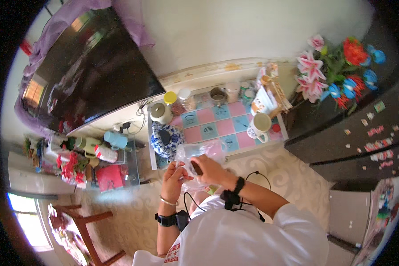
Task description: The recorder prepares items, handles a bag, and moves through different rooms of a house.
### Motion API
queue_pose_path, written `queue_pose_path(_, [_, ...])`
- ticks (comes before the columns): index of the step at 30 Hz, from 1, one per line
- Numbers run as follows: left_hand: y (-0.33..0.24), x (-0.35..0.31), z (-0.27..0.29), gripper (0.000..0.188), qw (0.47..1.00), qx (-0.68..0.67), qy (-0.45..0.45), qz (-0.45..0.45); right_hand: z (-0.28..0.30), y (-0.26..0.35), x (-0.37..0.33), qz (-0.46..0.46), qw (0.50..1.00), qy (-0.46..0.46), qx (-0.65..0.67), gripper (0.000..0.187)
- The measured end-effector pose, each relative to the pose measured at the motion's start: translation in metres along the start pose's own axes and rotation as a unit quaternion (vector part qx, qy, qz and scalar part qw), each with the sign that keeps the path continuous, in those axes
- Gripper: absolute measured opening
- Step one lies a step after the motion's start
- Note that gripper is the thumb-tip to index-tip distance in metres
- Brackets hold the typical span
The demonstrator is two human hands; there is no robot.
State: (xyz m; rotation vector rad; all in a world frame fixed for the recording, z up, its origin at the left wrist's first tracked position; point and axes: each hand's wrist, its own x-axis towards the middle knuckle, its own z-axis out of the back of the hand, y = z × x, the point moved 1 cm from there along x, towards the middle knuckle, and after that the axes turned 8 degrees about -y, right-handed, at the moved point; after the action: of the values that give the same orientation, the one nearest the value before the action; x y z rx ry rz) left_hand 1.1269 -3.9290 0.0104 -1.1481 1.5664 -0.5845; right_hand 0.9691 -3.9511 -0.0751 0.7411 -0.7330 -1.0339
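Two bare hands, left hand [174,178] and right hand [209,170], meet at one clear plastic bag [187,153]. Bag position: overlaps the near edge of the table in this view, just right of a blue-and-white floral cloth [173,142].

Left grip: narrow, thumb and fingertips drawn together on the bag's film. Right grip: fingers curled about a small dark brown object [196,167]; its kind, and whether it sits inside the bag, I cannot tell.

Wrists: pale bangle [169,202] and black strapped device on the left; black strap [235,193] on the right.

Table: pink-and-blue checkered mat [222,129]. Along its back, yellow-lidded jar [173,106], white-lidded jar [187,101] and metal cup [217,95]. Toward the right end, white mug [258,127], in front of a white pouch [263,103].
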Motion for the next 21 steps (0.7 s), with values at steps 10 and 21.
queue_pose_path(10, [-0.003,-0.039,0.021,0.013,1.000,-0.017,0.011,0.000,0.043,0.009,-0.038,-0.093,0.958,0.166,0.214,0.050])
queue_pose_path(21, [0.033,-0.055,-0.056,0.015,0.997,0.018,-0.059,-0.042,0.222,-0.231,-0.093,-0.213,0.925,-0.150,-0.277,0.038])
